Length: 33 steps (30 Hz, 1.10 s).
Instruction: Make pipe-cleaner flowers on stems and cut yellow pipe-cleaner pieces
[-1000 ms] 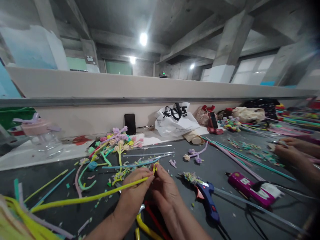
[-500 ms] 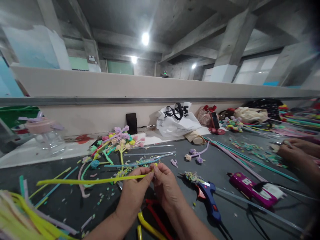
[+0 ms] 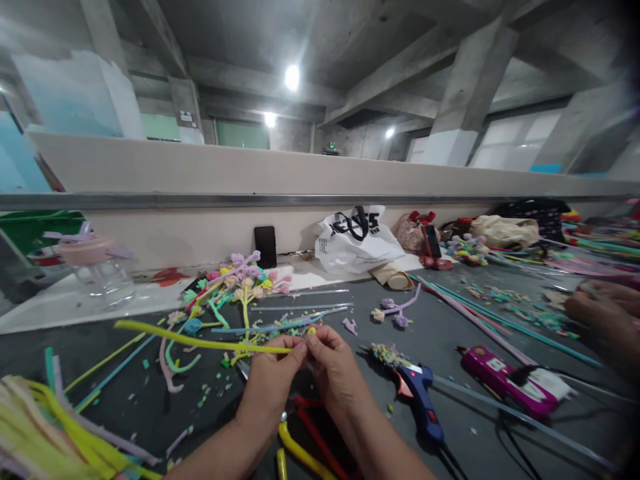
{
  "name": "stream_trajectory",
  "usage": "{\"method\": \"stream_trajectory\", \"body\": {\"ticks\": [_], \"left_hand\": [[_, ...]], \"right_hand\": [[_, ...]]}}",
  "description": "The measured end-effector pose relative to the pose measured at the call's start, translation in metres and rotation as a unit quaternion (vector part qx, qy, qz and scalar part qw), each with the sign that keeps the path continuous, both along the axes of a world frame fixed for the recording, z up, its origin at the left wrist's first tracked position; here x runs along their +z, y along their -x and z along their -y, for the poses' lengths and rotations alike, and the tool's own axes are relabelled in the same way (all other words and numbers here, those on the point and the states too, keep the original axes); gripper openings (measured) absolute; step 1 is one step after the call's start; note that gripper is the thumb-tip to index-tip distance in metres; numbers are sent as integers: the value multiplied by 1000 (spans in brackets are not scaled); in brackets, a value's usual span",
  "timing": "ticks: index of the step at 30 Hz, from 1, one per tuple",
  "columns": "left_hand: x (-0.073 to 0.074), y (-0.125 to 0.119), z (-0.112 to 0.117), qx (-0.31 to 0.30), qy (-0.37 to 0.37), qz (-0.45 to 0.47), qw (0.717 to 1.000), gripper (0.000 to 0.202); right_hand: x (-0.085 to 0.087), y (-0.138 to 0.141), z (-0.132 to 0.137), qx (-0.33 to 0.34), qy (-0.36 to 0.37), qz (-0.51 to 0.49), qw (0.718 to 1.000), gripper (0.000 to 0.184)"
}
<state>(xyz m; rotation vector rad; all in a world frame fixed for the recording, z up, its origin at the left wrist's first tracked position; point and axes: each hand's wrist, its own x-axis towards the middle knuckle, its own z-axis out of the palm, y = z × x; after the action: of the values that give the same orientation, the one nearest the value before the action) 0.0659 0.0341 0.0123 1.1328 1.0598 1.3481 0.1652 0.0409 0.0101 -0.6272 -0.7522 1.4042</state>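
My left hand [image 3: 275, 373] is closed on a long yellow pipe cleaner [image 3: 195, 341], which sticks out to the left over the table. Close against it, my right hand [image 3: 333, 363] pinches the other end, where a small yellow curl [image 3: 313, 331] shows between thumb and forefinger. The fingers of both hands nearly touch, and part of the pipe cleaner is hidden by them. Below my wrists lie pliers with yellow handles [image 3: 303, 453] and a red-handled tool [image 3: 320, 433], both partly covered by my arms.
A blue glue gun [image 3: 420, 397] and a purple device [image 3: 510, 377] lie on the right. Pipe-cleaner flowers [image 3: 240, 273] are heaped behind my hands. Yellow pipe cleaners [image 3: 75, 427] fill the near left. A co-worker's hand [image 3: 595, 303] is at far right; a bottle [image 3: 97, 270] stands left.
The yellow pipe cleaner's free end has moved right and up, so less of it extends leftward. Both hands stay together in almost the same place, still gripping it.
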Motion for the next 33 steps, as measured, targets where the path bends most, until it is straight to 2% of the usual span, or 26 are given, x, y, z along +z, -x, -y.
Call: {"method": "stream_trajectory", "body": {"ticks": [4, 10, 18, 24, 29, 33], "left_hand": [[-4, -2, 1, -31, 33, 73, 996, 21], [2, -4, 4, -53, 48, 144, 987, 20], [8, -4, 6, -66, 39, 154, 985, 19], [3, -5, 6, -63, 44, 138, 987, 19], [-1, -5, 5, -56, 51, 107, 991, 20], [0, -4, 4, -56, 40, 129, 989, 20]], "right_hand": [[-2, 2, 1, 75, 43, -64, 994, 23], [4, -3, 2, 71, 26, -40, 996, 24], [10, -13, 1, 85, 31, -2, 996, 24], [6, -13, -2, 98, 32, 10, 995, 24], [4, -11, -2, 61, 34, 17, 997, 25], [4, -5, 0, 71, 26, 1, 997, 22]]}}
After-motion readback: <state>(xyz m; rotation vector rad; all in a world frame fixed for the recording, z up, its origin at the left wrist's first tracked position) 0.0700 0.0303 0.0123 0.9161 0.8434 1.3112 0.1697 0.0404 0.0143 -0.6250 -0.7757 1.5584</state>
